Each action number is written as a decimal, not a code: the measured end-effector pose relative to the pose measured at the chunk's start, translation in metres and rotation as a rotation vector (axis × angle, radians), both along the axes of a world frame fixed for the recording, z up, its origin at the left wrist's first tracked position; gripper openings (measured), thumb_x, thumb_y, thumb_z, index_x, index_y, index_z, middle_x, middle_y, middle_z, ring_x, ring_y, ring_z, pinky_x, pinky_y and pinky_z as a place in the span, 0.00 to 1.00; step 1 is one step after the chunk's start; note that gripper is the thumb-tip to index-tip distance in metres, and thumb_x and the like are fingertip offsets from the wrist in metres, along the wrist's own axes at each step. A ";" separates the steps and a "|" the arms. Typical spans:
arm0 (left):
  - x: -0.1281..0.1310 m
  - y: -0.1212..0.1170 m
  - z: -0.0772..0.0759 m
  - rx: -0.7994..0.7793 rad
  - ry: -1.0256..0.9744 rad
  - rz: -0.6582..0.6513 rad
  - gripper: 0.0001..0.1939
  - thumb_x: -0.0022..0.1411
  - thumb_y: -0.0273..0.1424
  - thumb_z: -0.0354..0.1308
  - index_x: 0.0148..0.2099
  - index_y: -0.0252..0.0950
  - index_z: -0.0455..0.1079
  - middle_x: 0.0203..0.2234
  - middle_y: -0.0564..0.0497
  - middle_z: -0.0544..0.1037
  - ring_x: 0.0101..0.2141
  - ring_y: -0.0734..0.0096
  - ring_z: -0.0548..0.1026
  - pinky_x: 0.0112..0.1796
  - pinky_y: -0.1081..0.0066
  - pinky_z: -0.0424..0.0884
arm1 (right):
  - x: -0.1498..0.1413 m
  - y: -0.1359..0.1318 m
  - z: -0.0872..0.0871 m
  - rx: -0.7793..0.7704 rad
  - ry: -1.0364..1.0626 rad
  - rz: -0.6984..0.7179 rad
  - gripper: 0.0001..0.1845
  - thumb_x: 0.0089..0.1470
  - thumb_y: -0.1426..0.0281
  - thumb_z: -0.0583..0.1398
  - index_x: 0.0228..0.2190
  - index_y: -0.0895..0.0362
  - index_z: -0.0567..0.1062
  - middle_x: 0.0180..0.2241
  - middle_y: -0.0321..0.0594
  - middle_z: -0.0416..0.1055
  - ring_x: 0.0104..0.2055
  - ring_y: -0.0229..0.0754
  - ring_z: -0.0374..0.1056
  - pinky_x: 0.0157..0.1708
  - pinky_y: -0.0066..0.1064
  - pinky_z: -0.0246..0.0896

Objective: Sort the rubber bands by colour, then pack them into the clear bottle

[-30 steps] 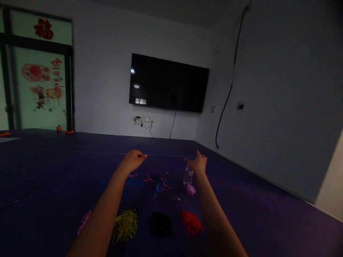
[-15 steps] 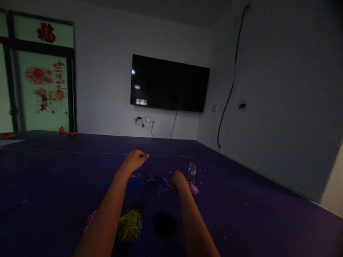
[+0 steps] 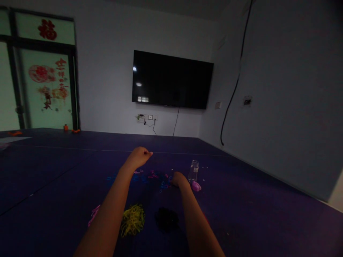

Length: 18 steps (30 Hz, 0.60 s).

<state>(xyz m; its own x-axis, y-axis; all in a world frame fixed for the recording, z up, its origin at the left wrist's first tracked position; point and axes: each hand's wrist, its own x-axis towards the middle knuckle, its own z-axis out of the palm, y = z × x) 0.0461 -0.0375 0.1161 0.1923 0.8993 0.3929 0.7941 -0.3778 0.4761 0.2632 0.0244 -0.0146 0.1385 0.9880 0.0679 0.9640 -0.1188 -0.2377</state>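
My left hand (image 3: 140, 156) hovers above the dark surface with thumb and fingers pinched together; whatever lies between them is too small to make out. Lower down, my right hand (image 3: 178, 179) reaches to the scattered blue and pink rubber bands (image 3: 164, 182), its fingertips hidden behind the hand. A heap of yellow rubber bands (image 3: 133, 220) lies between my forearms, beside a black heap (image 3: 166, 218). Pink bands (image 3: 93, 215) show partly behind my left forearm. Just right of my right hand stand a clear bottle (image 3: 194, 170) and a pink object (image 3: 196, 186) at its base.
The dark purple surface (image 3: 254, 200) stretches to the walls. A black television (image 3: 171, 80) hangs on the far wall, with sockets and cords below. A black cable (image 3: 230, 103) runs down the right wall. Small orange objects (image 3: 75, 131) lie near the glass door (image 3: 45, 82).
The view has shifted slightly, so most things sit a little further right and higher. My left hand stays pinched in the air and my right hand stays low at the scattered bands.
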 end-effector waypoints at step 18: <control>0.004 -0.002 -0.002 -0.025 0.086 -0.006 0.19 0.59 0.39 0.47 0.28 0.33 0.73 0.22 0.47 0.76 0.26 0.68 0.72 0.28 0.73 0.59 | -0.010 0.003 0.000 0.050 0.035 -0.036 0.18 0.42 0.71 0.64 0.39 0.62 0.75 0.41 0.51 0.74 0.44 0.47 0.71 0.35 0.25 0.64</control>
<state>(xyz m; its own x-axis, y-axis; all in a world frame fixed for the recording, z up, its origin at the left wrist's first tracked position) 0.0502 -0.0393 0.1138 0.2296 0.9075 0.3517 0.8305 -0.3711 0.4154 0.2529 0.0273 -0.0149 0.1768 0.9779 0.1115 0.9504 -0.1402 -0.2776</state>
